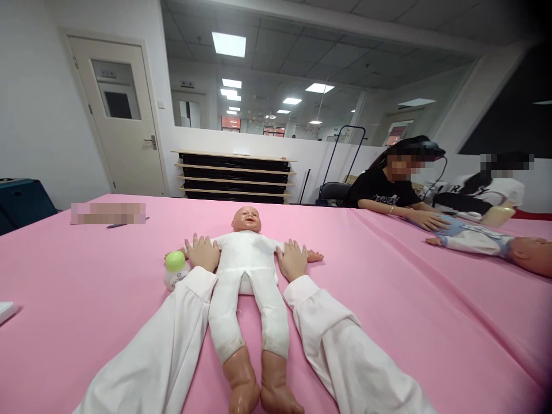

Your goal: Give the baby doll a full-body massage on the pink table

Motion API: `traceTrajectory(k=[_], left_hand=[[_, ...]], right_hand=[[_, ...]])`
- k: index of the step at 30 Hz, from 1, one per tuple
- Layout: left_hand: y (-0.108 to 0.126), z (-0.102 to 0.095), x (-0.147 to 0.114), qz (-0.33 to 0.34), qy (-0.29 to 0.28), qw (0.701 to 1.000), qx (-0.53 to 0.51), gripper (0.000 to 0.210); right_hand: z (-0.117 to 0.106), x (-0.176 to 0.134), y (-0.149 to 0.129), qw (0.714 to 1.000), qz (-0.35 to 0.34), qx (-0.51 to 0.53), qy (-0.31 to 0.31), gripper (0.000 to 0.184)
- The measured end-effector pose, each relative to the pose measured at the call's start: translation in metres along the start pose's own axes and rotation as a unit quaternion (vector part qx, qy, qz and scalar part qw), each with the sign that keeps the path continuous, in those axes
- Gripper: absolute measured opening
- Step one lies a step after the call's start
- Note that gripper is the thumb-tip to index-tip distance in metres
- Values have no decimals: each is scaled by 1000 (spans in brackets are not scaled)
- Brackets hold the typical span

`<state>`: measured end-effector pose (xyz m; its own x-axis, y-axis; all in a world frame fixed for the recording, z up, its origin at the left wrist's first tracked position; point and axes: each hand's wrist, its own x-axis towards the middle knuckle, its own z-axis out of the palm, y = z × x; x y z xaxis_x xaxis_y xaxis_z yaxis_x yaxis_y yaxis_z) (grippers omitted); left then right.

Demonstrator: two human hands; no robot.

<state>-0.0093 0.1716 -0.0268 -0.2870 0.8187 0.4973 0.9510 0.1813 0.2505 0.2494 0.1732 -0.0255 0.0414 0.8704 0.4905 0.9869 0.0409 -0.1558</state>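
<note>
A baby doll (pixel 247 256) with a white cloth body lies face up in front of me, its head away from me and its bare feet toward me. My left hand (pixel 202 252) rests flat over the doll's arm on the left, fingers spread. On the other side my right hand (pixel 292 259) lies over the doll's other arm, its fingers stretched out; the doll's small hand shows beyond it. Close beside my left wrist stands a small clear bottle with a green cap (pixel 175 269), partly behind my sleeve.
A pink cloth (pixel 142 259) covers the table. At the far left lie a blurred-out patch and a dark pen (pixel 125 223). A white object (pixel 6 311) sits at the left edge. To the right, a person (pixel 399 178) touches another doll (pixel 478 236); a second person (pixel 483 184) sits behind.
</note>
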Motion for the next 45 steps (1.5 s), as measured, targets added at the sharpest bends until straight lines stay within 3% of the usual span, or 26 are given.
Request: traceTrajectory(k=[3, 5, 8, 10, 12, 18, 23, 27, 30, 32, 34, 37, 41, 45], left_hand=[[3, -4, 1, -23, 50, 998, -20, 51], [7, -6, 4, 32, 68, 996, -55, 54], [11, -3, 8, 169, -7, 980, -104, 50], [11, 0, 9, 210, -76, 968, -116, 48], [9, 2, 9, 202, -99, 969, -106, 47], [-1, 0, 7, 115, -40, 992, 16, 44], [-7, 1, 6, 19, 14, 998, 60, 46], [-5, -3, 7, -19, 78, 996, -40, 44], [3, -9, 7, 44, 93, 969, -225, 45], [11, -10, 4, 122, 72, 935, -326, 45], [19, -8, 0, 204, 5, 901, -384, 46], [27, -4, -5, 283, -136, 864, -393, 47], [29, -4, -6, 268, -222, 872, -344, 47], [28, -5, -7, 213, -225, 893, -326, 45]], right_hand=[[-2, 2, 3, 997, 23, -20, 68, 50], [-4, 4, 0, 996, -29, 13, 87, 50], [-3, 7, -6, 985, -144, 92, -1, 49], [-1, 8, -8, 973, -179, 127, -77, 47], [0, 8, -8, 970, -176, 135, -100, 47], [-3, 5, 3, 989, -125, 42, -73, 45], [-4, 3, 16, 997, 2, -80, 7, 48], [-6, 6, 15, 995, 30, -62, 78, 42], [-15, 6, -1, 986, -38, 116, 116, 45], [-21, 2, -15, 952, -116, 268, 93, 47], [-25, -2, -29, 907, -205, 367, 15, 48], [-24, -7, -40, 870, -287, 381, -126, 48], [-17, -7, -36, 876, -280, 349, -181, 51], [-10, -4, -25, 894, -246, 323, -189, 51]])
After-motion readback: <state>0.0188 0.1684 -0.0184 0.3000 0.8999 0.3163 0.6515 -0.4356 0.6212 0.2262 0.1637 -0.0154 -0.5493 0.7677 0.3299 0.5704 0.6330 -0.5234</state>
